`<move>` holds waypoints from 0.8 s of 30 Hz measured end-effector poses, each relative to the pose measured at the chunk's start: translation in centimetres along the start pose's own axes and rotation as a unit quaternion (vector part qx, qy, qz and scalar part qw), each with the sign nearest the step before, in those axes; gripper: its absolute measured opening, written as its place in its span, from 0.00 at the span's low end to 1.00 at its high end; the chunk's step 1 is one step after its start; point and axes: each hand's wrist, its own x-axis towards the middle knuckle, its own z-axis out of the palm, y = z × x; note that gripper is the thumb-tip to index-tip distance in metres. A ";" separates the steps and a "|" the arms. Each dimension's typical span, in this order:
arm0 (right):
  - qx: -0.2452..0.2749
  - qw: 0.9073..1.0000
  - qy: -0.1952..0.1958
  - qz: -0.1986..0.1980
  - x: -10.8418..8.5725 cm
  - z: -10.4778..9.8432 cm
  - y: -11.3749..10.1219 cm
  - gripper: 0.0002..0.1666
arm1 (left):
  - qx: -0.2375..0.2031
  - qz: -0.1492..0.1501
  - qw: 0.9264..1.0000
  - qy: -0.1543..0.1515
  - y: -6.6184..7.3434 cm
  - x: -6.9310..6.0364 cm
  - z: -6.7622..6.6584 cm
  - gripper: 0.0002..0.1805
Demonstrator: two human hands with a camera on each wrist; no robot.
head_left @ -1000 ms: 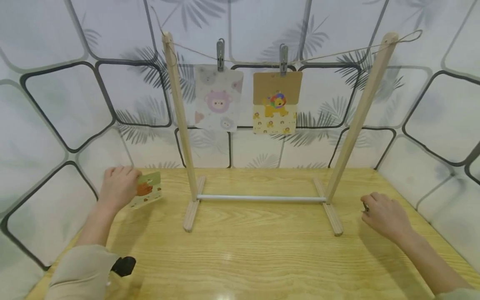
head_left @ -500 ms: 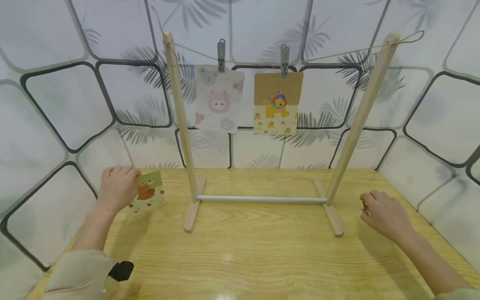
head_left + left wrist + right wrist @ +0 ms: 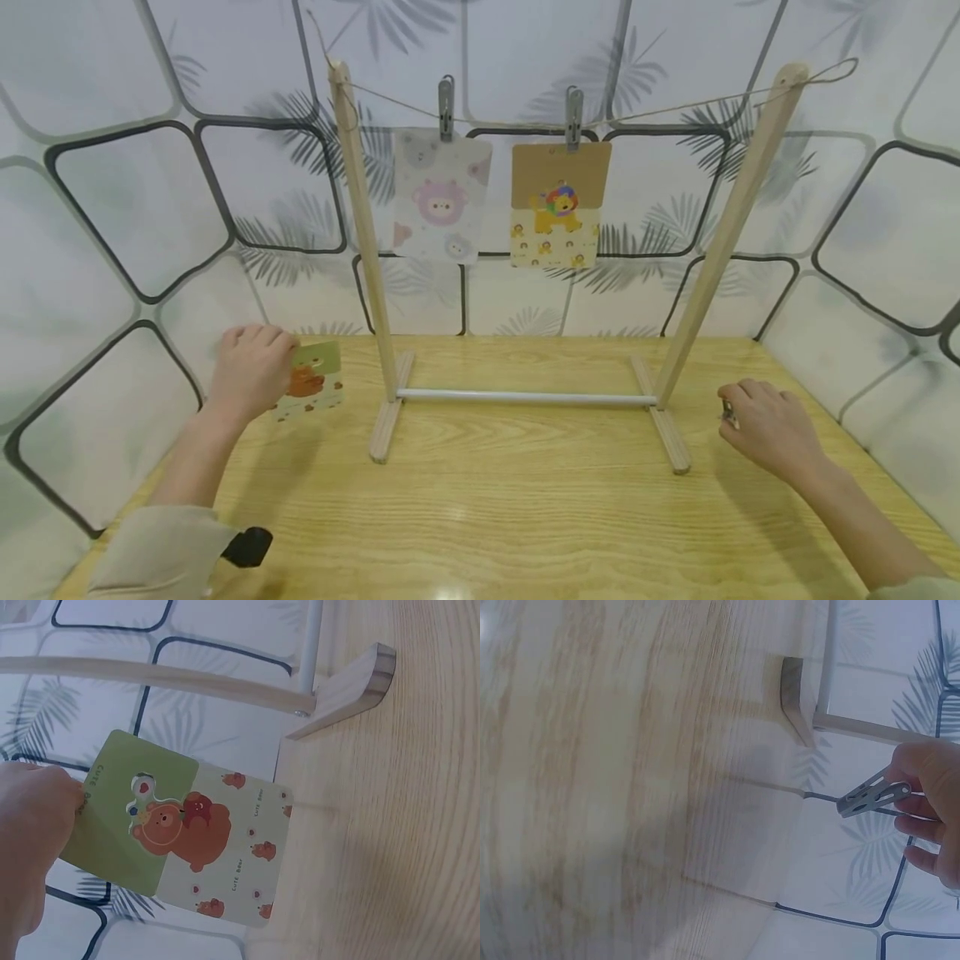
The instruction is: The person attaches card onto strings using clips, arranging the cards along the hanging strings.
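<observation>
My left hand (image 3: 253,371) pinches the top edge of a green and cream bear card (image 3: 187,825), held above the table left of the wooden stand. In my right hand (image 3: 772,425), out to the right of the stand, a grey metal clothespin (image 3: 874,796) is pinched between thumb and fingers. On the stand's string (image 3: 675,107) hang two cards: a pale card with a pink animal (image 3: 440,202) and a brown and cream lion card (image 3: 558,225). A metal clothespin (image 3: 446,108) grips the pale card, another clothespin (image 3: 573,118) the lion card.
The stand has a left wooden post (image 3: 365,233), a right wooden post (image 3: 727,242) and a white crossbar (image 3: 525,398) low between its feet. Patterned wall panels (image 3: 517,308) enclose the back and sides of the wooden table (image 3: 480,500).
My left hand has moved slightly right with the bear card, which now turns its printed face more toward the head camera. The right hand stays nearly in place with the clothespin.
</observation>
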 end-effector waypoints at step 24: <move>-0.003 1.000 0.009 0.006 0.5 0.0 -0.4 0.16 | -0.044 0.108 0.987 0.107 2.4 1.5 0.3 0.05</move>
